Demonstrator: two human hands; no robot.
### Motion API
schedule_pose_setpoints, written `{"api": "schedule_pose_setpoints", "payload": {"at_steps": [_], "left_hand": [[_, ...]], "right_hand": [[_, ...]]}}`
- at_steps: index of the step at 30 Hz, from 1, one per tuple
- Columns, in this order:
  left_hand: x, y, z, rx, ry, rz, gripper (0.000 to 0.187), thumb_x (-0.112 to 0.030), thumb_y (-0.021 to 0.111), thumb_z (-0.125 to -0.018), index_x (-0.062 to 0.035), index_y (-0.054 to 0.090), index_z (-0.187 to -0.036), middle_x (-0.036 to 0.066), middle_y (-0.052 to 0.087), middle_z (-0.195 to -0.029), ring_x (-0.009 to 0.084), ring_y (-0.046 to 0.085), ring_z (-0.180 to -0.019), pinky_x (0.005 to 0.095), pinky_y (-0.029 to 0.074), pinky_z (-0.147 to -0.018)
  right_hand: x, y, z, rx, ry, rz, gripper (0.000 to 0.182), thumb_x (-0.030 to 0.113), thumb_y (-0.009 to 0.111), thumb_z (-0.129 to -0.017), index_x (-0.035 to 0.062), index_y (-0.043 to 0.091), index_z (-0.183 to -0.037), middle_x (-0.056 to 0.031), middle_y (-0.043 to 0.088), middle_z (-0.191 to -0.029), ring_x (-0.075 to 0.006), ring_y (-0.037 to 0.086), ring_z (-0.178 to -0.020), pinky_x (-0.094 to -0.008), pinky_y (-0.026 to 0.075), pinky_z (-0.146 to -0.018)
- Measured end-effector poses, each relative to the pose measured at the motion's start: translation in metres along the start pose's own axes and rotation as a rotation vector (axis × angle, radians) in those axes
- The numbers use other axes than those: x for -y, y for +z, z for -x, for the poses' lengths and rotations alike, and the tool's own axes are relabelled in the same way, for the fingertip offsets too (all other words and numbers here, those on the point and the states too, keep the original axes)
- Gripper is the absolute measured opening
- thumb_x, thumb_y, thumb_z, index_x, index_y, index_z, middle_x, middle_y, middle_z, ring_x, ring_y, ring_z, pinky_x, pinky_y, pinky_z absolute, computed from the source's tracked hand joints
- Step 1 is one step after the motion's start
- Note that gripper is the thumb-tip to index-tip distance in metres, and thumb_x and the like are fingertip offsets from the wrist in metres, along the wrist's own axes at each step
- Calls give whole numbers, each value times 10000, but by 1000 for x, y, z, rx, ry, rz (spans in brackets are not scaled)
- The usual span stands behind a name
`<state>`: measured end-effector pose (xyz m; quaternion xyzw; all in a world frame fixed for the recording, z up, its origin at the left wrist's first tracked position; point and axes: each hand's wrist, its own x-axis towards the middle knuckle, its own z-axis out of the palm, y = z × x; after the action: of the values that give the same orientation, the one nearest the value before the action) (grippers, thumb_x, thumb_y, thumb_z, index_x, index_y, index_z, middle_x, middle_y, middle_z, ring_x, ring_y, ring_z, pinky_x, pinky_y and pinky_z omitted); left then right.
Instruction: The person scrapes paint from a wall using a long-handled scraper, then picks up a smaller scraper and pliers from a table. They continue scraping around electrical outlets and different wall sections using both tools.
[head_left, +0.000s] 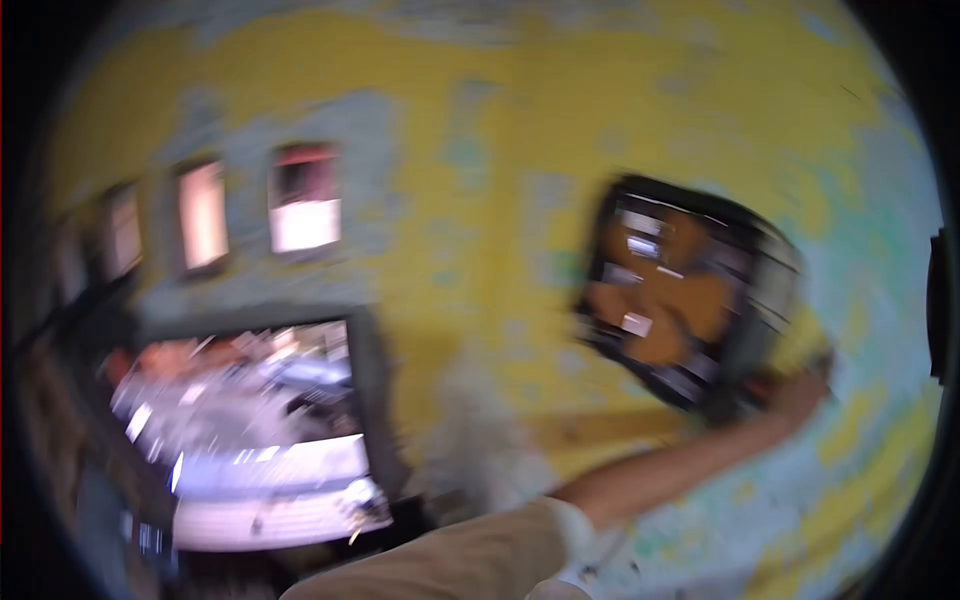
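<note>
My left arm in a beige sleeve reaches from the bottom edge to the right. Smeared by motion, my left hand looks closed, by the lower right corner of a dark-framed opening in the wall. A small dark and reddish thing shows right at the fingers; I cannot tell what it is. Rounded orange shapes and small bright patches appear inside the frame. My right hand is not in view.
The wall has patchy yellow, grey and pale green paint. Several narrow openings line its upper left. Below them, a large opening looks out on a bright, blurred scene. A brownish ledge runs beneath the dark-framed opening.
</note>
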<state>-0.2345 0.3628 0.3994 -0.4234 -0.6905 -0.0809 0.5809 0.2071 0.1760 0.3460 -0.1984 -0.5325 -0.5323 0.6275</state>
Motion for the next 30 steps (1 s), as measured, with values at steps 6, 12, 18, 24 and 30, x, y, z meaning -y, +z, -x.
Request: {"api": "schedule_pose_setpoints", "payload": {"at_steps": [6, 12, 18, 24, 30], "left_hand": [[140, -176, 41, -39, 85, 636, 532, -230, 574, -1056, -79, 533, -1564, 170, 575, -1567, 300, 794, -906, 439, 633, -600], [139, -202, 35, 127, 67, 629, 728, -373, 676, -1041, -162, 400, -1681, 149, 266, -1781, 408, 776, -837, 484, 647, -711], [141, -207, 36, 187, 43, 646, 731, -329, 678, -1049, -151, 377, -1692, 155, 259, -1782, 405, 775, -872, 477, 650, -734], [140, -204, 37, 124, 57, 641, 727, -304, 703, -1035, -131, 402, -1674, 181, 270, -1771, 400, 785, -875, 475, 663, -740], [140, -205, 36, 187, 38, 666, 733, -312, 679, -1048, -157, 370, -1695, 150, 233, -1791, 409, 776, -886, 490, 654, -771]], "right_hand": [[78, -79, -72, 502, 1053, -346, 484, 190, 508, -1154, 10, 502, -1603, -196, 563, -1606, -319, 552, -1443, -393, 409, -1200], [90, -115, -71, 579, 1344, -355, 476, 145, 517, -1142, 19, 510, -1601, -259, 624, -1518, -345, 619, -1406, -413, 479, -1134], [49, -80, -105, 502, 1045, -305, 476, 101, 558, -1113, 62, 538, -1587, -264, 684, -1417, -413, 701, -1263, -428, 546, -1041], [49, -94, -115, 551, 1011, -212, 480, 131, 570, -1129, 65, 522, -1601, -237, 650, -1489, -294, 715, -1271, -376, 532, -1024], [3, -54, -145, 498, 882, -167, 484, 169, 585, -1134, 144, 533, -1615, -225, 716, -970, -131, 419, -644, -341, 478, -629]]}}
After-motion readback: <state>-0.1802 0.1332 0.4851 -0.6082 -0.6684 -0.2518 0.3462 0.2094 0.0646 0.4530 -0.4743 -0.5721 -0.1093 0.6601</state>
